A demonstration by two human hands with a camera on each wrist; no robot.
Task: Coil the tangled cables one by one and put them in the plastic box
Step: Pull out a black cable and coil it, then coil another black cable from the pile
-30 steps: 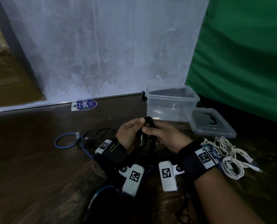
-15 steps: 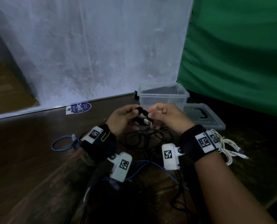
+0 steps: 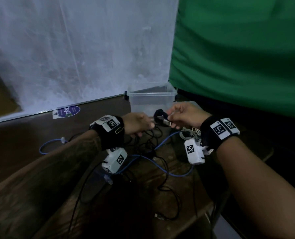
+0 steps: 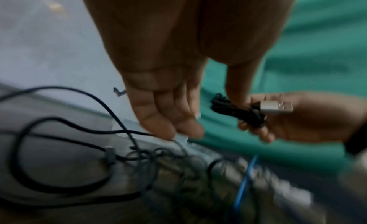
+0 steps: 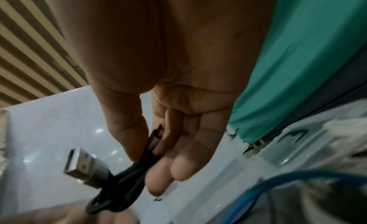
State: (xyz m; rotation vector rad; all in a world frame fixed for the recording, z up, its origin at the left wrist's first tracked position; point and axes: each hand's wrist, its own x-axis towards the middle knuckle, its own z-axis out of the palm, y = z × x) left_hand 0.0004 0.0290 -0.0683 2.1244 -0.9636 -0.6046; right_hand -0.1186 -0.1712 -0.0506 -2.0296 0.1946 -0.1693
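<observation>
The right hand (image 3: pixel 184 114) pinches a coiled black cable (image 3: pixel 160 116) just in front of the clear plastic box (image 3: pixel 152 100). The left hand (image 3: pixel 136 124), fingers relaxed, hangs beside it over tangled cables (image 3: pixel 143 149).

A dark wooden floor (image 3: pixel 31 135) carries everything. On it lie a tangle of thin black cables (image 3: pixel 148 144), a blue cable (image 3: pixel 160 165) looping through them, a bundle of white cables (image 3: pixel 189 132) to the right, a clear plastic box (image 3: pixel 152 100) by the white sheet, and a purple sticker (image 3: pixel 66 112).
</observation>
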